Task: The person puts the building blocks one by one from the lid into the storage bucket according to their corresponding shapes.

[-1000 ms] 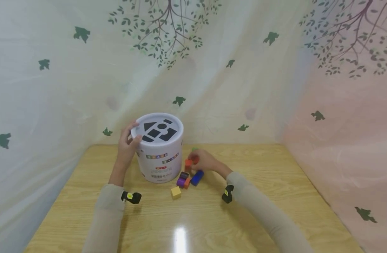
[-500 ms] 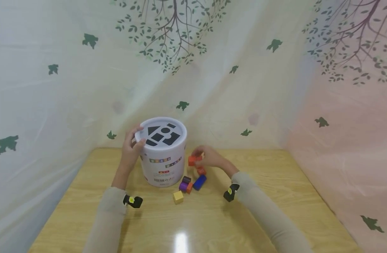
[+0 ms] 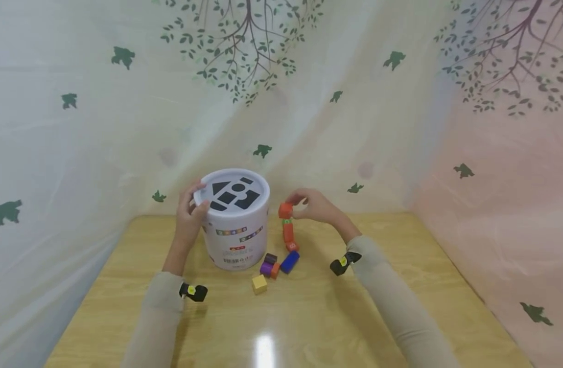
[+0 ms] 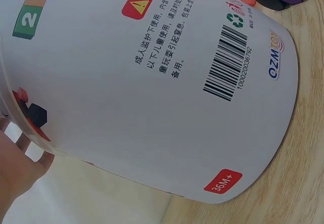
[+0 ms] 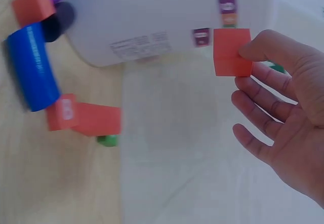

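A white bucket (image 3: 235, 235) stands on the table, its lid (image 3: 232, 177) cut with black-looking shaped holes. My left hand (image 3: 189, 214) holds it at the left of the rim, with the thumb over the lid's edge. My right hand (image 3: 311, 204) pinches a red block (image 5: 233, 51) between thumb and fingers, raised beside the bucket's upper right side. Below that hand lie another red block (image 5: 98, 118), an orange-red block with a white mark (image 5: 62, 111) and a green block (image 5: 107, 140). A blue curved-looking block (image 3: 289, 262) lies just in front of them.
By the bucket's base are a dark cylinder (image 3: 271, 258), a purple block (image 3: 266, 269) and an orange block (image 3: 275, 271). A yellow cube (image 3: 259, 284) sits nearer the front of the wooden table (image 3: 355, 317). A printed cloth (image 3: 336, 138) hangs behind.
My right hand has lifted the red block up from among the other blocks to near lid height, uncovering the red and green blocks beneath. The left hand keeps its hold on the bucket.
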A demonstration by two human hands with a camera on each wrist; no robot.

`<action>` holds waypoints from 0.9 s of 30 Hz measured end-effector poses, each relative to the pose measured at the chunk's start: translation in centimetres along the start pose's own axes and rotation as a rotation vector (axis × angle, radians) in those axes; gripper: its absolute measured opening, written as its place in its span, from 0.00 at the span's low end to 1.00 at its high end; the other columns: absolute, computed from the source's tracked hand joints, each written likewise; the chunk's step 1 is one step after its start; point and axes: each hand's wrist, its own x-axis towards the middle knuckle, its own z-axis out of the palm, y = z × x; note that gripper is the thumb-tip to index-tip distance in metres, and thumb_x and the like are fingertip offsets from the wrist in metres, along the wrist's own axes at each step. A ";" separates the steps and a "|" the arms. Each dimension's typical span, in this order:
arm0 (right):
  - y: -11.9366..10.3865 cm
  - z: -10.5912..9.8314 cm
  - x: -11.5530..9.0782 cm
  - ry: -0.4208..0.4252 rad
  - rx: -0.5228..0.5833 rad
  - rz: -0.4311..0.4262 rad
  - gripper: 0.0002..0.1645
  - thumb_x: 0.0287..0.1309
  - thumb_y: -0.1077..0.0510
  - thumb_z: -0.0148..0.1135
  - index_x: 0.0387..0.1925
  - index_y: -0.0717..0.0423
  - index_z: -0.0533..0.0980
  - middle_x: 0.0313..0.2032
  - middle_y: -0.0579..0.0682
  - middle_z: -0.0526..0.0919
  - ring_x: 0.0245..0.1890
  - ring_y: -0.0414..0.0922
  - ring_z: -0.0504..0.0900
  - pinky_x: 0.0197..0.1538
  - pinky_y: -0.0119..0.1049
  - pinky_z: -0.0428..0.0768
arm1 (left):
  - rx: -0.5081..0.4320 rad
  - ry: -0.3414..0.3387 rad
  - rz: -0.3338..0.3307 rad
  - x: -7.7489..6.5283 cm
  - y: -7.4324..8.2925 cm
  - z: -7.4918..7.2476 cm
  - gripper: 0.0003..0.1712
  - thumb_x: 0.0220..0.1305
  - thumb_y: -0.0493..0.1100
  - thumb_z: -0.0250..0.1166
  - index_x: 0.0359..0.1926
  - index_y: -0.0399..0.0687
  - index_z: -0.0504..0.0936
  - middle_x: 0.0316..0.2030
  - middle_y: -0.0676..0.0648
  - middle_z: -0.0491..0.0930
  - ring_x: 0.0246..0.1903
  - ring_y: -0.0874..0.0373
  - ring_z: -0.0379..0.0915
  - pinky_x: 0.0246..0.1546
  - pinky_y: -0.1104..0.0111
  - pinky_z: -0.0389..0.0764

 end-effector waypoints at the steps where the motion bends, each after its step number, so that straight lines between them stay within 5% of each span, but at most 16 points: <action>1: -0.3 -0.5 0.0 0.009 -0.002 -0.006 0.22 0.56 0.59 0.70 0.53 0.56 0.80 0.51 0.53 0.85 0.55 0.52 0.80 0.62 0.52 0.79 | 0.002 0.005 0.001 0.1 0.1 0.0 0.33 0.67 0.46 0.57 0.72 0.47 0.68 0.78 0.48 0.55 0.76 0.48 0.52 0.76 0.44 0.60; 13: -4.2 -5.3 0.3 0.104 0.051 -0.112 0.23 0.58 0.60 0.69 0.55 0.60 0.79 0.52 0.57 0.84 0.56 0.58 0.78 0.63 0.55 0.78 | 0.007 0.021 0.009 0.6 0.3 -0.3 0.33 0.67 0.46 0.57 0.72 0.46 0.68 0.79 0.49 0.55 0.78 0.49 0.50 0.77 0.44 0.58; 27: -8.2 -4.3 2.3 0.097 0.078 -0.198 0.23 0.59 0.58 0.70 0.57 0.57 0.79 0.54 0.53 0.84 0.55 0.48 0.79 0.63 0.49 0.79 | -0.009 0.008 0.015 -0.1 0.4 0.1 0.32 0.67 0.45 0.57 0.71 0.45 0.68 0.79 0.47 0.55 0.79 0.51 0.48 0.77 0.45 0.59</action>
